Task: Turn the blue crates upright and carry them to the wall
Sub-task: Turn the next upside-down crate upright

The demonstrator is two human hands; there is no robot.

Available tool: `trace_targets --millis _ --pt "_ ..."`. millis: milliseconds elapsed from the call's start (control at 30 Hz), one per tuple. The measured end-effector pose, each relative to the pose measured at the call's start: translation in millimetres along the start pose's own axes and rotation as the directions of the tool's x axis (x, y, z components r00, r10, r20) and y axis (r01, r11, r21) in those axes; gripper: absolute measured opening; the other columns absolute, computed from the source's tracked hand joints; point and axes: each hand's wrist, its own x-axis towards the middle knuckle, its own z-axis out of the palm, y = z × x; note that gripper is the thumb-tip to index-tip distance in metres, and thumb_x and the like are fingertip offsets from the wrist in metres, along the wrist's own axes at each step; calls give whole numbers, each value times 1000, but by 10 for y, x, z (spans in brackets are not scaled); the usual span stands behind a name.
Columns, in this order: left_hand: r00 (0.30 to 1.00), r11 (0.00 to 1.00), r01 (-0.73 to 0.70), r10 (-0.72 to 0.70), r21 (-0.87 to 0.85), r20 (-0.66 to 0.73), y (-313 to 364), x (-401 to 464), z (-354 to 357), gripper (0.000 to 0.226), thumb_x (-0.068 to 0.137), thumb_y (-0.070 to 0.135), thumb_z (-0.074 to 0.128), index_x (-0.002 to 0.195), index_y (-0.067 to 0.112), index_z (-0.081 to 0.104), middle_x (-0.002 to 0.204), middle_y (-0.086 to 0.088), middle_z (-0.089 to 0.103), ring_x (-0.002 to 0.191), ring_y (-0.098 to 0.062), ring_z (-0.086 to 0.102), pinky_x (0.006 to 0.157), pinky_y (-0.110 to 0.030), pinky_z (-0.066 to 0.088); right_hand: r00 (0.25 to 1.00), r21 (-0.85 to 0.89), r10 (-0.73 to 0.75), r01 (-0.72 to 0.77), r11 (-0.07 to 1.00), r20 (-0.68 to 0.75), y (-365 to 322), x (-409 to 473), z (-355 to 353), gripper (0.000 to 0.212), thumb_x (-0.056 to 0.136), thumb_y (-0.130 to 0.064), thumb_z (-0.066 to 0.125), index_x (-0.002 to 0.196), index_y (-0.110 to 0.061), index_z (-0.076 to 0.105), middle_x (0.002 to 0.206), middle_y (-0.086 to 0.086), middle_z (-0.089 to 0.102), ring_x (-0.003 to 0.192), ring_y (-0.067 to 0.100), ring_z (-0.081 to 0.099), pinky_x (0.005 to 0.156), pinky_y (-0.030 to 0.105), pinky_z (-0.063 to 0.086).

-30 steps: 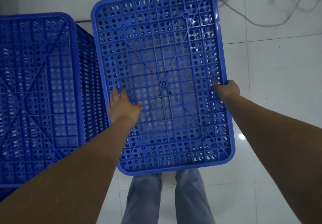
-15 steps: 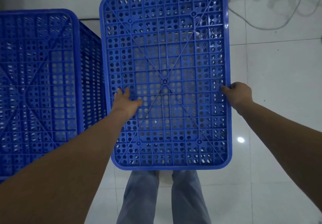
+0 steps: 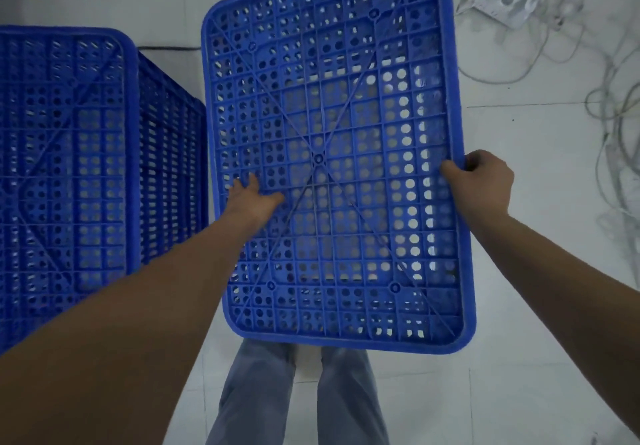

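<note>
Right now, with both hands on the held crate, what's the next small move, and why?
Probably roll the held crate over to upright. Its perforated base faces the camera, so it is not upright. The right hand has a grip on its edge; the left hand lies flat on the base.

The held blue crate point(image 3: 332, 153) runs off the top edge of the shot, so its far corners are gone. You only get its perforated underside; the walls and inside are hidden behind that. The second crate point(image 3: 69, 167) is chopped by the left edge, and the left forearm point(image 3: 131, 333) covers its near corner. On the right hand point(image 3: 481, 184) the fingertips curl over the crate's rim out of sight. The left hand point(image 3: 254, 198) is a bit blurred, fingers hard to separate. The legs point(image 3: 294, 396) are partly behind the crate, feet not visible. The cables point(image 3: 568, 39) on the floor get cut off at the right edge, tangled beyond counting.
</note>
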Motion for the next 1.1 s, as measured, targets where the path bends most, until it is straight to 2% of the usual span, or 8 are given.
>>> trace_targets --millis 67,167,267,433,600,733,900,1100 --pt "998 993 55 -54 -106 17 82 -20 7 80 94 50 45 154 23 0 162 -3 -13 149 -28 1 118 -48 19 1000 34 -25 26 999 -14 -73 -70 -38 29 78 -24 62 83 4 58 74 7 54 65 17 46 51 23 36" --pt "989 935 145 -135 -323 53 171 -44 -13 78 95 50 43 154 22 2 163 -3 -4 147 -33 13 117 -50 22 996 60 -80 82 995 -32 -197 -193 -67 28 76 -22 64 79 5 55 69 7 50 59 14 40 48 15 33" --pt "988 891 148 -118 -429 97 202 -66 -28 81 95 52 41 154 22 -6 163 -3 -2 147 -33 13 114 -50 21 993 119 -111 116 986 -48 -356 -349 -61 22 75 -19 64 73 -2 51 61 0 42 52 10 33 45 9 33" --pt "990 865 134 -99 -483 97 226 -117 -50 83 93 59 37 152 25 -11 161 1 -17 149 -28 -4 119 -53 11 994 218 -112 113 969 -20 -657 -669 55 25 75 -18 66 65 -11 44 55 -6 39 50 10 32 50 23 32" --pt "995 823 101 -71 -560 76 161 -180 -137 81 94 61 31 152 28 -14 162 2 -12 149 -28 -2 119 -55 8 988 258 -154 147 955 5 -927 -998 258 41 81 -23 69 60 -24 34 54 -9 37 48 8 31 49 23 33" --pt "999 805 46 -40 -591 24 8 -256 -202 78 93 62 33 152 34 -8 163 4 -6 150 -26 3 118 -55 11 971 211 -222 200 957 84 -1117 -1215 439 38 85 -33 67 66 -20 36 58 -6 34 50 12 30 51 32 38" --pt "1000 774 -6 5 -634 -3 -188 -331 -308 78 91 62 39 151 40 -5 163 8 -1 149 -24 9 117 -56 17 929 125 -330 313 942 166 -1322 -1382 628 40 86 -40 64 69 -19 35 58 -8 32 46 8 29 45 24 29" --pt "998 773 -17 55 -634 40 -240 -331 -394 75 92 62 33 150 40 -10 162 8 -3 149 -23 7 119 -52 14 920 60 -360 355 933 157 -1430 -1445 764 39 87 -41 63 70 -18 36 57 -11 29 44 5 26 41 19 20"
